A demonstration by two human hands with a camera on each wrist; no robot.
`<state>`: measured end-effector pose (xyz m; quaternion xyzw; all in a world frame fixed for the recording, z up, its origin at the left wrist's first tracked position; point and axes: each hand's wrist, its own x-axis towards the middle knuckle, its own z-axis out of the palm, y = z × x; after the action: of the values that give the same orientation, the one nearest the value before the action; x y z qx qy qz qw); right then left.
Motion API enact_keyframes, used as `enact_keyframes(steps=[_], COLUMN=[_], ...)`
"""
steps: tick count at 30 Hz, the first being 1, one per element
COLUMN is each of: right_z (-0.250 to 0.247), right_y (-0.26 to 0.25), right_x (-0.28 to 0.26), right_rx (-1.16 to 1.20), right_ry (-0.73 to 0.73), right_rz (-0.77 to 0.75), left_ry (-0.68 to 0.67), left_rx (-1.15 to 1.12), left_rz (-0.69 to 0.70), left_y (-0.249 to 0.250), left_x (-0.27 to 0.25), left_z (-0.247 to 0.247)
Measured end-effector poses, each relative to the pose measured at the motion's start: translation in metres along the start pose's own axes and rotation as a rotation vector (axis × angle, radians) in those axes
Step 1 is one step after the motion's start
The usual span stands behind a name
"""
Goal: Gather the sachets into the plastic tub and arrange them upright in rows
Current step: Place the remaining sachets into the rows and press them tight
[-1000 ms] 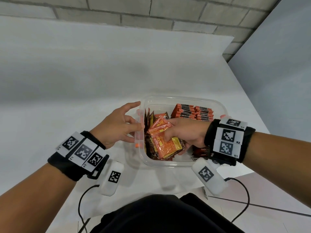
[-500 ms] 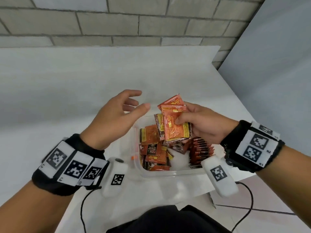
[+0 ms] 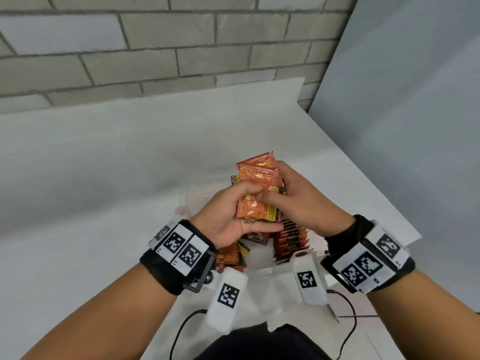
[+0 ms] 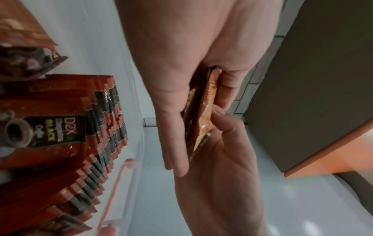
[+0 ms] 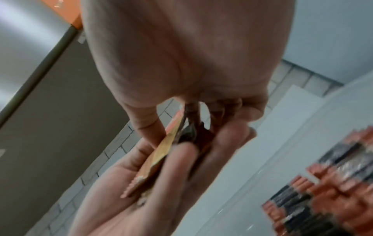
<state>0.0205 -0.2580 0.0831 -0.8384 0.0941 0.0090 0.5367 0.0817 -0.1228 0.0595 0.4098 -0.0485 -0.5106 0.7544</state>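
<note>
A: Where's the bunch of sachets [image 3: 257, 196]?
B: Above the tub [image 3: 262, 271], gripped by both hands: left hand [image 3: 228, 214] and right hand [image 3: 298, 201] curl round it.
A: And the rest?
B: A row [image 3: 291, 237] stands upright in the tub on the bench [image 3: 104, 190].

A white table [image 3: 109, 162] carries everything, its far edge running along a grey brick wall [image 3: 155, 48] and its right edge ending beside a pale panel [image 3: 415, 100]. Directly on it, near the front edge, stands a clear plastic tub [image 3: 262, 271] with a reddish clip on its left rim. The tub's base is mostly hidden from the head view, so it probably sits flat. Two black cables [image 3: 181, 331] trail across the front of the tabletop.
</note>
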Motion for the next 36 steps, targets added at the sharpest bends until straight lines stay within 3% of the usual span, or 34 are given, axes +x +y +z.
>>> enact_keyframes(steps=[3, 9, 12, 19, 25, 36], right_z=[-0.007, -0.008, -0.008, -0.017, -0.018, -0.009], right_y=[0.006, 0.014, 0.022, 0.045, 0.046, 0.044], right_x=[-0.007, -0.015, -0.019, -0.027, -0.028, -0.026], right_rx=[-0.254, -0.146, 0.039, 0.144, 0.477, 0.496], right_ry=[0.196, 0.348, 0.348, 0.397, 0.458, 0.498], right_rz=[-0.07, -0.141, -0.056, 0.083, 0.213, 0.222], left_ry=[0.017, -0.017, -0.025, 0.019, 0.003, 0.049], left_rx=[0.009, 0.118, 0.12, 0.135, 0.247, 0.336], left_rz=[-0.012, -0.015, -0.016, 0.011, 0.011, 0.075], left_y=[-0.005, -0.002, -0.003, -0.009, -0.013, -0.017], left_x=[0.006, 0.016, 0.019, 0.026, 0.033, 0.036], left_z=[0.001, 0.003, 0.001, 0.001, -0.003, -0.003])
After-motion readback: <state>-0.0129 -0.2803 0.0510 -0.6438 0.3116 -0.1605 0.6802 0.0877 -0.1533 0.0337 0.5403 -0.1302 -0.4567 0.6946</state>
